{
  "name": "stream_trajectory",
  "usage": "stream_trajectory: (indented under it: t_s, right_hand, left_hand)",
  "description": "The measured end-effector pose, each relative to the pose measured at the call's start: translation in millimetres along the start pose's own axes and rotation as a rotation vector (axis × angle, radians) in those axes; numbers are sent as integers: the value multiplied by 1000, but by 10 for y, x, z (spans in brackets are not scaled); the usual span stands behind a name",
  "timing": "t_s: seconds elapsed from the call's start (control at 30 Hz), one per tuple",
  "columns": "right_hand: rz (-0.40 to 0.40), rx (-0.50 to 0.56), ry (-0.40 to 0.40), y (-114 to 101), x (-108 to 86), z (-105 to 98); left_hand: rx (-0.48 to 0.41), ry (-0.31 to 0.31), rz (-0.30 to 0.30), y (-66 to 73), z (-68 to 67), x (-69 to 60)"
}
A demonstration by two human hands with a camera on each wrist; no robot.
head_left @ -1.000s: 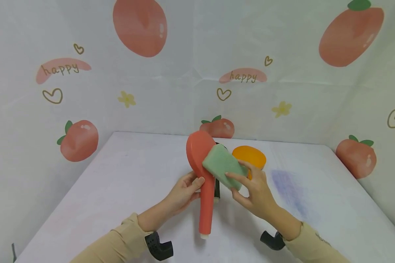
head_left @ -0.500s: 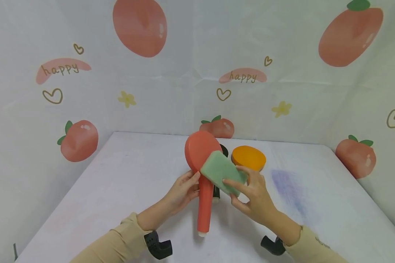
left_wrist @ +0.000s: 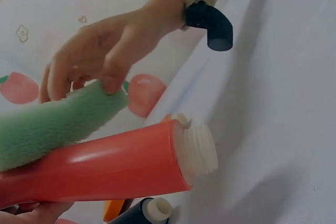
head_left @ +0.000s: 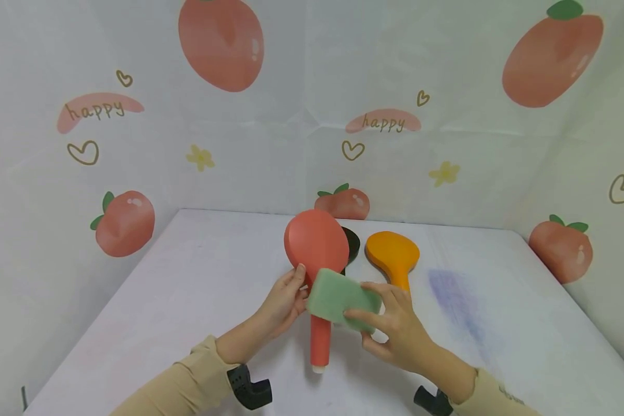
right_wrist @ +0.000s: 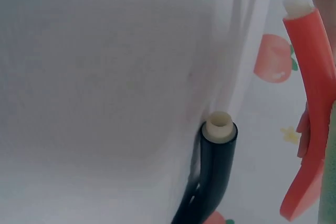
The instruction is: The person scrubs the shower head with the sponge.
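Here, the red shower head [head_left: 316, 240] is held up off the table [head_left: 213, 260], its round end toward the far edge and its white threaded end toward the person; its long axis runs nearly straight away from them. The left hand [head_left: 282, 301] pinches its neck from the side, thumb in front and fingers behind. The right hand [head_left: 403, 328] grips a green sponge [head_left: 329, 293] with spread fingers and thumb, the sponge lying across the handle and touching it. Behind are a black shower head [head_left: 353, 245] and an orange one [head_left: 392, 251]. A fruit-printed cloth [head_left: 270, 138] backs the white table.
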State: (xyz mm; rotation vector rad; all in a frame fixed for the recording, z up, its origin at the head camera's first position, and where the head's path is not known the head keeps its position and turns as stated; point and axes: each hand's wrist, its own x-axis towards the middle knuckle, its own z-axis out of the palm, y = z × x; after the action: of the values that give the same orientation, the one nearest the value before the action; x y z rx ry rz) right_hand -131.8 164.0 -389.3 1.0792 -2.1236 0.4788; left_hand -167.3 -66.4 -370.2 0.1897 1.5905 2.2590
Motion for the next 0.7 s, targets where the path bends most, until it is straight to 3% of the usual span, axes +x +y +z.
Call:
stream_trajectory:
  t_s: [0.2,0.37,0.53,0.7]
  right_hand:
    - [-133,42,-63,-65,-64,7]
    - [-206,61,-59,-83,-73,23]
    - [-124,44,-73,-40,-42,9]
    - [-5,-7,8,44,60,10]
  left_hand:
    - [-8,68,35,-11,-1,20]
    - [-25,73,52,3,3,14]
    - [-46,63,41,9,7,4]
    - [-23,11,21,5,17,-11]
